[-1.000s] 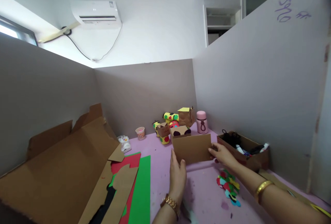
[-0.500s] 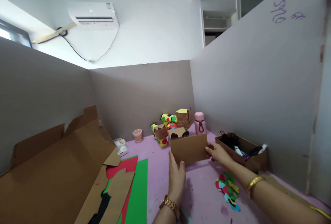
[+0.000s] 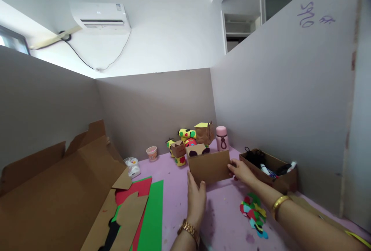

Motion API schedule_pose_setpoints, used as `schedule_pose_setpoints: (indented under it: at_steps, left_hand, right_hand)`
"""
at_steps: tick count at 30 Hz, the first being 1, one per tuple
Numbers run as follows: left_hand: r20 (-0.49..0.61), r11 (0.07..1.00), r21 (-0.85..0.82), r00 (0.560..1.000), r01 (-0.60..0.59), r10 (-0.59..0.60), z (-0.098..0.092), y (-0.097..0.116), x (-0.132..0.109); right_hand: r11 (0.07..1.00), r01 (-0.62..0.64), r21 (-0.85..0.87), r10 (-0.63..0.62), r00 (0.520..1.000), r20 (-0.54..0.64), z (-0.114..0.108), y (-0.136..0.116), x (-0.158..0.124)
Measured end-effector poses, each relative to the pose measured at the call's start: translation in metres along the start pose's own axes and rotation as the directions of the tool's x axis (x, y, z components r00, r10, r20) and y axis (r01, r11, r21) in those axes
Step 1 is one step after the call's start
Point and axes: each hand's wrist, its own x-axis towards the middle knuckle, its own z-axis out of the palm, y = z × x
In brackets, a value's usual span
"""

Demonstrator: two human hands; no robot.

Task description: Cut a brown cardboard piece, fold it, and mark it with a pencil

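A brown cardboard piece point(image 3: 210, 168) stands on edge in front of me, its plain rectangular face toward me. My right hand point(image 3: 242, 172) grips its right edge between thumb and fingers. At its lower left corner, my left hand point(image 3: 197, 199) has its fingers stretched up and thumb apart; the fingertips are at the edge, and I cannot tell how firmly they touch. Just behind the upper left of the panel, a lighter cardboard part with black ovals point(image 3: 198, 150) shows; whether the two are joined is hidden. Colourful paper cut-outs point(image 3: 253, 214) lie in a heap below my right forearm.
Several yellow spotted figures point(image 3: 180, 160) with cardboard heads stand behind, beside a pink bottle point(image 3: 222, 139). An open box of tools point(image 3: 282, 181) sits at right. Left are a paper cup point(image 3: 152, 153), a white object point(image 3: 133, 168), green sheet point(image 3: 153, 212), red sheet point(image 3: 142, 187) and large cardboard point(image 3: 58, 193).
The whole view has shifted slightly, so everything appears a little further left. Both hands keep their places at the cardboard piece.
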Motion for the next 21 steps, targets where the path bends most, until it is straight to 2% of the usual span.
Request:
schedule_pose_setpoints:
  at_steps: [21]
  left_hand:
    - [0.005, 0.999, 0.025, 0.999, -0.038, 0.038, 0.0005, 0.0022, 0.0002]
  right_hand:
    - [0.999, 0.028, 0.044, -0.028, 1.000, 0.012, -0.0006, 0.0003, 0.0023]
